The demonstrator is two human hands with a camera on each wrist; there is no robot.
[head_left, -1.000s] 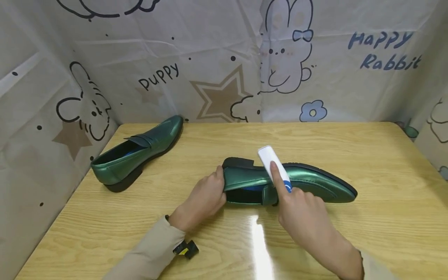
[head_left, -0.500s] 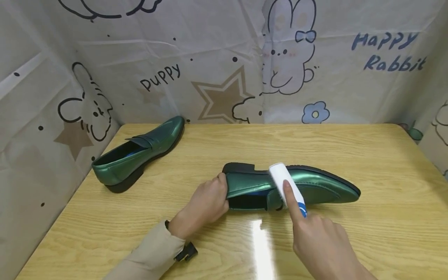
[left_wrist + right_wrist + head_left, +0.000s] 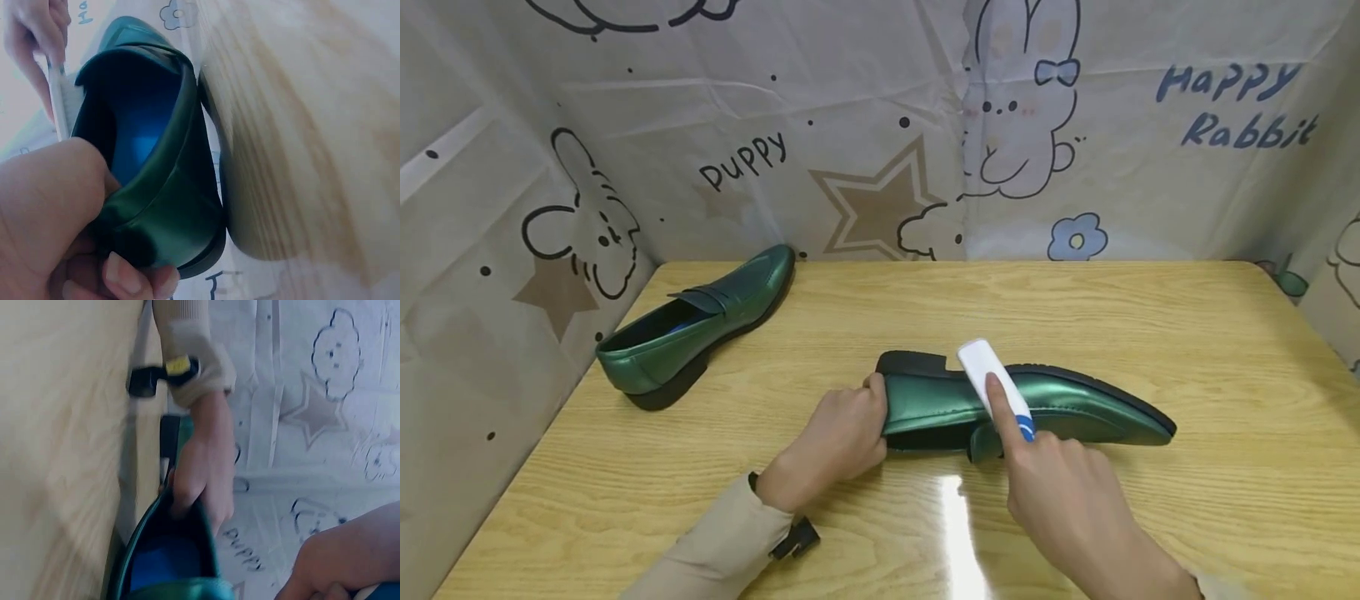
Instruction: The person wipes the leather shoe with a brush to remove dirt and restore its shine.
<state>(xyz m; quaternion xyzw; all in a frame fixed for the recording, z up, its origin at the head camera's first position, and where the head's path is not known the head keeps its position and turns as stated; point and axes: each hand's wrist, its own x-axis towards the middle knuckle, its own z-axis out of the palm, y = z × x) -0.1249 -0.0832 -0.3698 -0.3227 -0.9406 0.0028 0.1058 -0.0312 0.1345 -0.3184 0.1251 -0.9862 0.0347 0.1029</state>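
A green metallic loafer (image 3: 1075,400) lies on its side on the table, black sole facing away and toe to the right. My left hand (image 3: 838,433) grips its heel end, the thumb inside the opening in the left wrist view, where the blue insole (image 3: 136,140) shows. My right hand (image 3: 1067,500) holds a white brush (image 3: 981,367) with a blue handle part, index finger stretched along its back. The brush rests across the shoe's upturned side, near the strap; its pale bristles (image 3: 74,100) face the shoe in the left wrist view. The right fingers under the handle are mostly hidden.
A matching green loafer (image 3: 700,333) stands upright at the table's back left, toe toward the back wall. The wood-grain table (image 3: 1240,467) meets cloth walls (image 3: 850,100) printed with cartoons. A black strap end (image 3: 796,540) hangs from the left wrist.
The right hand and brush slid right and toward me, then back left and slightly away over the shoe's side. The left hand keeps its grip; the shoe shifted slightly toward me.
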